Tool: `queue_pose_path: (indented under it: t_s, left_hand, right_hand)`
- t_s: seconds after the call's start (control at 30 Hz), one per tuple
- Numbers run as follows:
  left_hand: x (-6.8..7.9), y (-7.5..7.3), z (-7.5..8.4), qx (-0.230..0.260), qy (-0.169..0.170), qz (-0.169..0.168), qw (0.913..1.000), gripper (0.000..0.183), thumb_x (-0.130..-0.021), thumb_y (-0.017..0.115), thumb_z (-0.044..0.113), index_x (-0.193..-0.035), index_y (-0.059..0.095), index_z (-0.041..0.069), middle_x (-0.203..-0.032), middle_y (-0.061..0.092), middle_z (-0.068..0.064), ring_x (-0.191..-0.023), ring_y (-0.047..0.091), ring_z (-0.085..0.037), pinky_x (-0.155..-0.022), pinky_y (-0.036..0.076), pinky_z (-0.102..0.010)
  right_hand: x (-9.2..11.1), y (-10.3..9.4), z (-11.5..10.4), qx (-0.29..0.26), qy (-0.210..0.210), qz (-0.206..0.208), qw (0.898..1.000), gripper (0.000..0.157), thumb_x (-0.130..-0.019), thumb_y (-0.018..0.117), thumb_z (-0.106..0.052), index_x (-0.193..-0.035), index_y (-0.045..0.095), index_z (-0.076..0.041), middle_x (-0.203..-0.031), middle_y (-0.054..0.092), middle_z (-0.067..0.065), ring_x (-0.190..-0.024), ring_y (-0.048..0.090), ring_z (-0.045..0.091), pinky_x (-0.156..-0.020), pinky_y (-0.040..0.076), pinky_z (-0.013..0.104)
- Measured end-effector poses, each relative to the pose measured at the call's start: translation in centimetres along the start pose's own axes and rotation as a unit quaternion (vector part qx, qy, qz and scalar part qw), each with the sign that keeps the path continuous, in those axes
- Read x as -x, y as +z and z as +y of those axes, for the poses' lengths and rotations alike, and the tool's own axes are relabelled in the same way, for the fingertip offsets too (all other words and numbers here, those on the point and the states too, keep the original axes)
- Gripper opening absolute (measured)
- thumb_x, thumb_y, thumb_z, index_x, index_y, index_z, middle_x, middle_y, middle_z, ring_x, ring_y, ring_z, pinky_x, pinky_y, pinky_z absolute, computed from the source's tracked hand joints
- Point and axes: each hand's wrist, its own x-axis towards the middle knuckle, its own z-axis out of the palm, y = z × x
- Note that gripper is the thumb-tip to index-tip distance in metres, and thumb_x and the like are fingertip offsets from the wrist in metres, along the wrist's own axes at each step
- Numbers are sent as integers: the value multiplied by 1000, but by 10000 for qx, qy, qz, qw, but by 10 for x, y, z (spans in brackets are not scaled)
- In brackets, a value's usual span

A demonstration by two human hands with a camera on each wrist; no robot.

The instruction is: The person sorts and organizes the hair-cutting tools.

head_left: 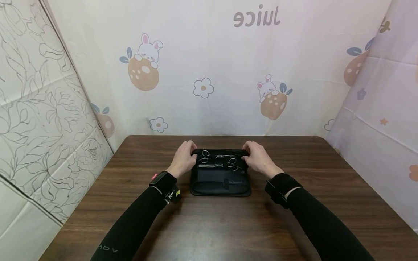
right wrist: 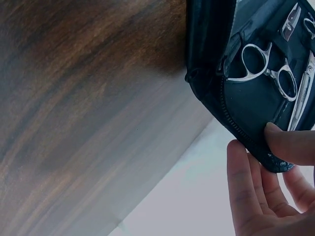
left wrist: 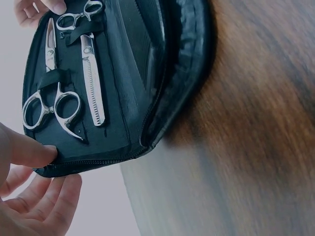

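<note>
A black zippered case [head_left: 209, 177] lies unfolded on the table, its far half raised off the surface. Strapped inside that half are silver hairdressing scissors [left wrist: 59, 110] and thinning scissors [left wrist: 93, 91], the latter with a toothed blade. My left hand [head_left: 183, 157] pinches the far left corner, thumb on the inner face and fingers behind. At the far right corner, my right hand [head_left: 259, 157] pinches the edge in the same way. In the right wrist view, scissor finger rings [right wrist: 256, 61] sit close to the right thumb. The near half shows a flat pocket with a strap.
A brown wood-grain table [head_left: 215, 228] spreads around the case. Behind it hangs a pale curtain [head_left: 202, 54] printed with rabbits and fruit. Flower-patterned sheeting [head_left: 49, 108] stands on the left, and another pale curtain [head_left: 385, 108] on the right.
</note>
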Motion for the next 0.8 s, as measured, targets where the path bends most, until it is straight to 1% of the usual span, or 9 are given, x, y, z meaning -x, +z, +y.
queue_pose_path:
  t_s: [0.13,0.33,0.63,0.8]
  left_hand:
    - [-1,0,0,44,57,48,10000,14,-96,64,1,-108,59,4,-107,55,-13,-96,55,-29,-86,47,-43]
    - [-2,1,-1,48,115,106,9999,14,-96,64,0,-108,58,4,-107,55,-13,-96,54,-28,-85,47,-42]
    - [0,3,-2,140,332,293,9989,14,-93,65,-4,-103,59,3,-105,56,-12,-95,55,-28,-86,48,-43]
    - [-1,3,-2,120,362,323,9987,15,-92,66,-4,-102,58,3,-105,55,-12,-96,55,-28,-87,48,-42]
  right_hand:
    - [0,1,0,33,-58,114,9999,20,-93,71,-1,-109,60,-3,-98,55,14,-86,50,28,-75,43,42]
    - [1,3,1,104,-52,140,9998,18,-94,69,0,-108,58,-3,-102,56,18,-86,48,27,-75,41,42]
    - [1,4,0,244,-125,290,9992,16,-93,66,3,-102,56,-5,-101,54,14,-87,49,27,-75,43,41]
    - [1,5,-2,318,-219,393,9985,15,-92,65,5,-100,56,-5,-101,53,12,-87,49,27,-75,44,41]
